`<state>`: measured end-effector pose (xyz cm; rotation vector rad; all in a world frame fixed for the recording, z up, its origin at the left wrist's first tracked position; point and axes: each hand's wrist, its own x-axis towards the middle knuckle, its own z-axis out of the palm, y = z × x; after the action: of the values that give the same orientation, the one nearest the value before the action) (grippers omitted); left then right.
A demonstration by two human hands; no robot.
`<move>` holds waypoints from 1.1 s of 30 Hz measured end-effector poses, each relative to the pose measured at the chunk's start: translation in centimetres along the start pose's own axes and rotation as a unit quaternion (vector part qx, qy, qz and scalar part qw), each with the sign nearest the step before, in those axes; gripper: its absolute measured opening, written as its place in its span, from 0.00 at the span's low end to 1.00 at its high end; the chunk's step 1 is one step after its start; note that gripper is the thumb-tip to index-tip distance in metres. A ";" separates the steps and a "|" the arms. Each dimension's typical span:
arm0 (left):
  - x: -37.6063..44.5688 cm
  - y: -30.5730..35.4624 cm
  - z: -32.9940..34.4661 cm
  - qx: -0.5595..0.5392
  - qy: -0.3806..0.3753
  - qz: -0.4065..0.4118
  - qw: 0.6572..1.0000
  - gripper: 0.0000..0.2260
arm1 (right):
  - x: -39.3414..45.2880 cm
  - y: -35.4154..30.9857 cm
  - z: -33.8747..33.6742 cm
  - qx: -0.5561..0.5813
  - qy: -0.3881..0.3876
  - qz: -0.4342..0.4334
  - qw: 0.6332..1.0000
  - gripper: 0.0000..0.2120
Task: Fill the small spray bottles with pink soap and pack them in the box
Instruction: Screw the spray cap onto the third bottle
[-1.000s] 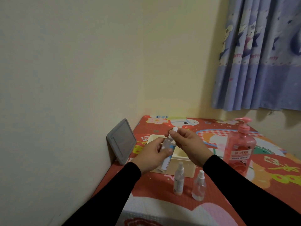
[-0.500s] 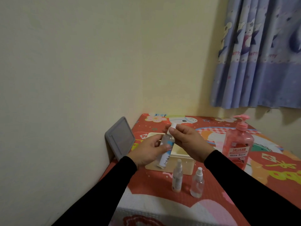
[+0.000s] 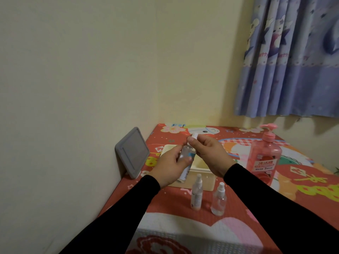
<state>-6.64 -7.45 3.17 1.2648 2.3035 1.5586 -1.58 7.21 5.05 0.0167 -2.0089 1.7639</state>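
Observation:
My left hand [image 3: 169, 166] grips the body of a small clear spray bottle [image 3: 186, 158] with a blue-and-white label, tilted above the cream box [image 3: 201, 176]. My right hand [image 3: 208, 154] pinches that bottle's white spray cap [image 3: 194, 136] at the top. Two more small spray bottles stand upright on the table in front of the box: a white-labelled one [image 3: 196, 195] and a clear rounder one [image 3: 218, 200]. The big pink soap pump bottle [image 3: 264, 156] stands to the right, past my right forearm.
A grey tablet-like panel [image 3: 132, 152] leans against the left wall beside the box. The table carries a red cartoon-print cover [image 3: 302, 182] and sits in a room corner. A blue patterned curtain [image 3: 289, 57] hangs at the upper right.
Both hands stay on the same bottle and have shifted slightly. The view has tilted down a little, so the table scene sits lower and nearer.

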 end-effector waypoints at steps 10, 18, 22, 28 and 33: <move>-0.1 -0.5 1.0 0.033 0.057 -0.033 0.997 0.16 | -0.1 0.8 -0.1 -0.045 0.030 0.015 0.998 0.12; 0.9 -0.7 0.9 -0.010 0.063 -0.043 0.997 0.16 | -0.3 -0.1 -1.8 -0.071 0.019 0.048 0.996 0.13; 1.8 -1.0 0.9 -0.025 0.061 -0.052 0.996 0.24 | -0.7 -0.2 -4.3 -0.175 0.058 0.020 0.983 0.21; 3.4 -0.9 1.2 -0.020 0.067 -0.049 0.996 0.18 | -2.2 1.2 -7.9 -0.438 0.038 -0.003 0.898 0.24; 5.4 -1.3 1.9 -0.035 0.074 -0.042 0.996 0.18 | -3.5 3.0 -10.2 -0.532 0.021 0.024 0.846 0.27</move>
<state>-9.95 -2.63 3.15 1.0558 2.3309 1.7421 3.97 16.31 1.72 -0.4180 -2.6721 0.4468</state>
